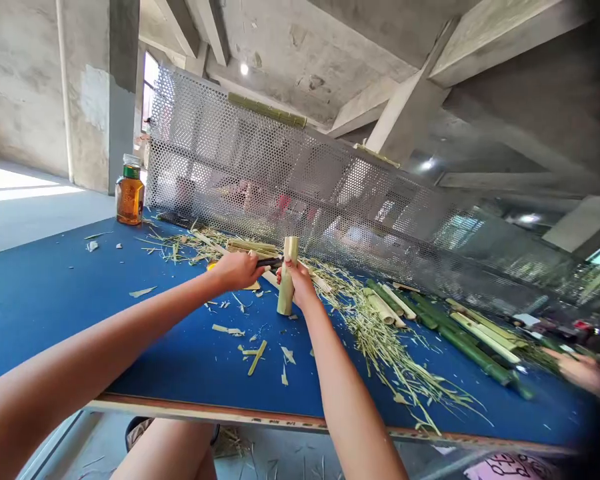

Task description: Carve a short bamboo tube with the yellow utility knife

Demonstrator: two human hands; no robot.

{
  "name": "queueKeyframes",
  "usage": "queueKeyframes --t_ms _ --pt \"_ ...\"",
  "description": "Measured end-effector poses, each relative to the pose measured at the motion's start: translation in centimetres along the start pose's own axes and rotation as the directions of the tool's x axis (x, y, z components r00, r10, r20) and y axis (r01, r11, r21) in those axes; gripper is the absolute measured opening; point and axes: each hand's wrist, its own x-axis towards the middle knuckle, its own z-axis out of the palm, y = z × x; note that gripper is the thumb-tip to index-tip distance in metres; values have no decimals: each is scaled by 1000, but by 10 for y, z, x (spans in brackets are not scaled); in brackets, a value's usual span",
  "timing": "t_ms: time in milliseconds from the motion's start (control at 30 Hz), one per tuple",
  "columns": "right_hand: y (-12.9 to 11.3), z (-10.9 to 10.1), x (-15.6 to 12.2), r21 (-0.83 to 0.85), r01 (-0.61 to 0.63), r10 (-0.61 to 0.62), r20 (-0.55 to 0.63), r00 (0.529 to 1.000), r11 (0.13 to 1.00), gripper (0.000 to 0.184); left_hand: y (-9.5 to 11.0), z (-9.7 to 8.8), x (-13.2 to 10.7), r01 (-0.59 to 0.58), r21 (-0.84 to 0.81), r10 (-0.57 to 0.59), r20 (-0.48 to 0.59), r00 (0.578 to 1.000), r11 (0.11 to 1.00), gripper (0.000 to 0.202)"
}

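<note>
My right hand (pixel 297 280) is wrapped round a short pale bamboo piece (pixel 287 300), which stands nearly upright just above the blue table. Fingers closed, my left hand (pixel 237 270) grips a dark, narrow knife (pixel 269 262) whose tip meets the bamboo near my right thumb. How the edge lies against the bamboo is hidden. A small yellow-orange bit shows under my left wrist. Below both hands, bamboo shavings (pixel 257 358) and flakes are scattered on the table.
A blue table (pixel 55 293) spans the view, with a perforated metal screen (pixel 260 167) along its back. An amber bottle (pixel 130 193) stands at the far left. Bamboo strips (pixel 405 353) are heaped right of centre, beside green bamboo poles (pixel 460 340). Another person's blurred hand (pixel 583 373) is at right.
</note>
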Motion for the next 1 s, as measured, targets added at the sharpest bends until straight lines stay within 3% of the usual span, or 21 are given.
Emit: queueKeyframes --t_ms 200,333,533,700,1000 --pt "0 4 -1 -29 92 -91 37 995 995 41 -4 4 -4 -88 -26 88 -14 996 996 53" --pt "0 6 -1 -148 151 -152 5 988 977 38 -11 1 -2 -146 -25 146 13 989 989 52" --pt "-8 11 -4 -350 199 -228 -43 973 915 35 -11 -1 3 -111 58 111 1 994 992 51" --pt "-9 17 -4 -375 146 -199 -108 974 915 36 -15 -1 7 -93 68 97 -59 994 993 51" --pt "-17 20 -8 -204 -30 16 -73 997 978 37 -12 1 11 -57 137 67 -64 996 989 56"
